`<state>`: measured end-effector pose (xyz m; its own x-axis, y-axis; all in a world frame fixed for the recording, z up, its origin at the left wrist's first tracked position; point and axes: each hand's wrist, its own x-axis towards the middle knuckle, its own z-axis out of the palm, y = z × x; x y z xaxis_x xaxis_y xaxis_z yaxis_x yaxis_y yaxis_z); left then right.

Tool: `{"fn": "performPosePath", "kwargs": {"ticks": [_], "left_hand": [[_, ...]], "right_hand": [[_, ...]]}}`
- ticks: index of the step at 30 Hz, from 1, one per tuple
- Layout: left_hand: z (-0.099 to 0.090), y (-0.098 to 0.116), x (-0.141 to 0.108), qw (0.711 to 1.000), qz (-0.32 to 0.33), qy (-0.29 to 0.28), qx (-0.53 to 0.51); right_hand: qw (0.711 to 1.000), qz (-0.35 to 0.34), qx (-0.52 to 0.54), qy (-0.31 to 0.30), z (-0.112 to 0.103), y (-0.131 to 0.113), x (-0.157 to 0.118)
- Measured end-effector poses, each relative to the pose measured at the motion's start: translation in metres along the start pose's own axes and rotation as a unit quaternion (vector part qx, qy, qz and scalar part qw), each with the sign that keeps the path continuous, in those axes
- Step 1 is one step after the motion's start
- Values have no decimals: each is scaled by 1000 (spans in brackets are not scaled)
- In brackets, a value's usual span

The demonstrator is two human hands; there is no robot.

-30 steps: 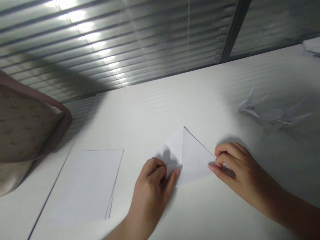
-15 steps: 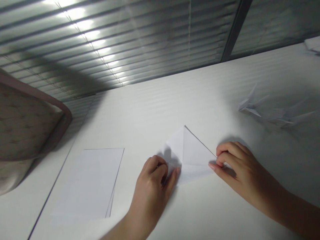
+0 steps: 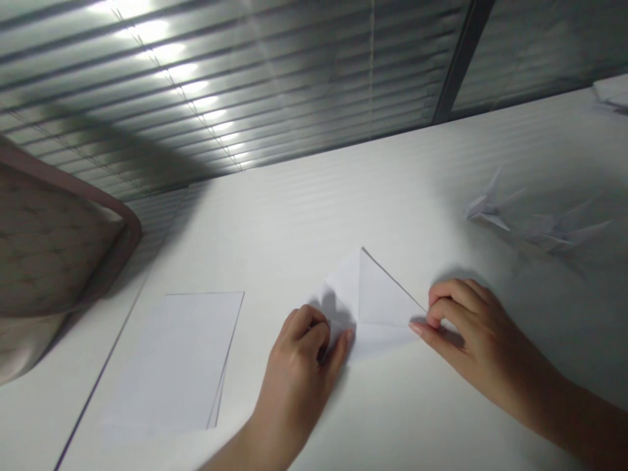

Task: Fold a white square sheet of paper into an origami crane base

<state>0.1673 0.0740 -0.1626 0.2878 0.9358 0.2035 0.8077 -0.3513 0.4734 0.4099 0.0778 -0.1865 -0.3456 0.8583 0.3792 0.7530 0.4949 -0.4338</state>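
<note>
Right hand (image 3: 485, 343) has edged slightly rightward, pinching the right corner of the folded white paper (image 3: 377, 301); left hand (image 3: 294, 373) clenched on its near flap: a fold in progress, both hands gripping.

Two hands (image 3: 387, 333) are working on one folded paper sheet (image 3: 367, 304), while one stack of white paper (image 3: 174, 360) is lying alongside (how many sheets, I can't tell), two origami cranes (image 3: 488, 209) are sitting farther off, and one cushion (image 3: 49, 242) is leaning at the edge.
</note>
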Motion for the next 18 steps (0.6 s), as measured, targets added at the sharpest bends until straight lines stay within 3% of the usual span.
{"fn": "performPosePath", "kwargs": {"ticks": [18], "left_hand": [[-1,0,0,1000,8,7,1]], "right_hand": [[1000,10,-28,8,-1,10,-8]]}}
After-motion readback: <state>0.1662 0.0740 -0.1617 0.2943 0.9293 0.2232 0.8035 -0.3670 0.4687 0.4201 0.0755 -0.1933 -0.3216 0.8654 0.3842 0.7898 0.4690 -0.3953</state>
